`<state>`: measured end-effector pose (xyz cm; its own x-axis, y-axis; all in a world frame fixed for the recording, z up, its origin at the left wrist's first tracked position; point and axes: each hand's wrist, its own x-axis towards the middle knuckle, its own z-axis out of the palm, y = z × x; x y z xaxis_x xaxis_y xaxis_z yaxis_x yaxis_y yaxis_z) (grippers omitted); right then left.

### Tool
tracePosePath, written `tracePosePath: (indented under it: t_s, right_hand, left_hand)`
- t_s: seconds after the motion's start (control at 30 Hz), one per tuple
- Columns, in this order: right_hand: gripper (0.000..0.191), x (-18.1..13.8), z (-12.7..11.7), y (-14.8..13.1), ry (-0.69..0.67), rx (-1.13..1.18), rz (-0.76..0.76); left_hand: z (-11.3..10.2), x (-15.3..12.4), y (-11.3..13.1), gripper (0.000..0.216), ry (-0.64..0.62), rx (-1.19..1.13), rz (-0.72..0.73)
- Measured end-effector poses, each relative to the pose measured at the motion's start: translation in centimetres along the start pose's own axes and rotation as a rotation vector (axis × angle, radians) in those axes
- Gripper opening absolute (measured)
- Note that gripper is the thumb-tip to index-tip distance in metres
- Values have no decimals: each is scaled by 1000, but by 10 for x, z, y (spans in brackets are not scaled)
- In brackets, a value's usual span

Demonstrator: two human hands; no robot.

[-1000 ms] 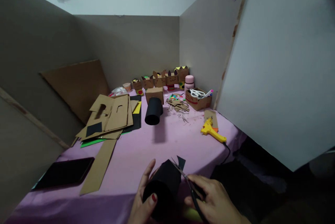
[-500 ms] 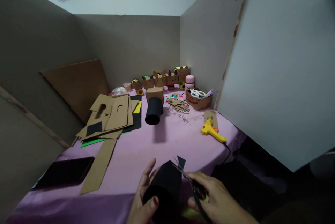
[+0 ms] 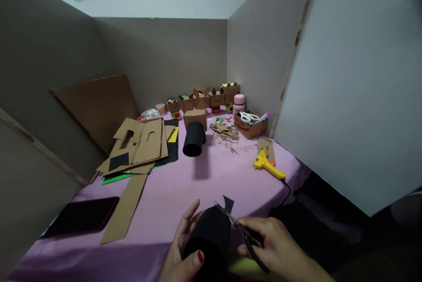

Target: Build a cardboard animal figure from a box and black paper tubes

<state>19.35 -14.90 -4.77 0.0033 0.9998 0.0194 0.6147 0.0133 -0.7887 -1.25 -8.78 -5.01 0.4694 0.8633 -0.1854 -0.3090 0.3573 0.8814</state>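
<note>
A black paper tube [image 3: 211, 233] lies tilted in my left hand [image 3: 180, 247], whose fingers and thumb wrap round its left side. My right hand [image 3: 273, 238] grips the dark handles of a pair of scissors [image 3: 239, 225]. The blades cross the tube's far end and look nearly closed. A small black paper flap [image 3: 228, 204] sticks out just beyond the blades. Farther back, another black tube [image 3: 194, 140] lies joined to or against a small cardboard box [image 3: 195, 119].
Cardboard pieces [image 3: 145, 141] are piled at the left, with a dark tablet or phone [image 3: 82, 216] and a cardboard strip [image 3: 125, 211] nearer me. A yellow glue gun [image 3: 267, 165] lies right. Behind it stands a box [image 3: 250, 130] of scissors and pens. Several cardboard figures [image 3: 201, 101] line the back.
The scissor blades have closed across the tube's end, and the black flap has shifted slightly. Both hands and the tube have moved a little to the right.
</note>
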Motion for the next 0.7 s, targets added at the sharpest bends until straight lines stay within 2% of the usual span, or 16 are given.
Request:
tracePosePath:
  t_s: [0.1,0.33,0.5,0.7]
  right_hand:
    - [11,0,-2,0,-29,18,-1]
    - [30,-1,-11,-2,-43,-50,-48]
    - [25,1,-13,-1,-77,-123,-35]
    - [15,1,-16,-1,-107,-118,-40]
  left_hand:
    - [1,0,1,99,-3,1,12]
    - [1,-3,6,97,-34,62,15]
    - [-3,1,3,97,-114,70,40]
    - [-6,2,5,96,-125,108,41]
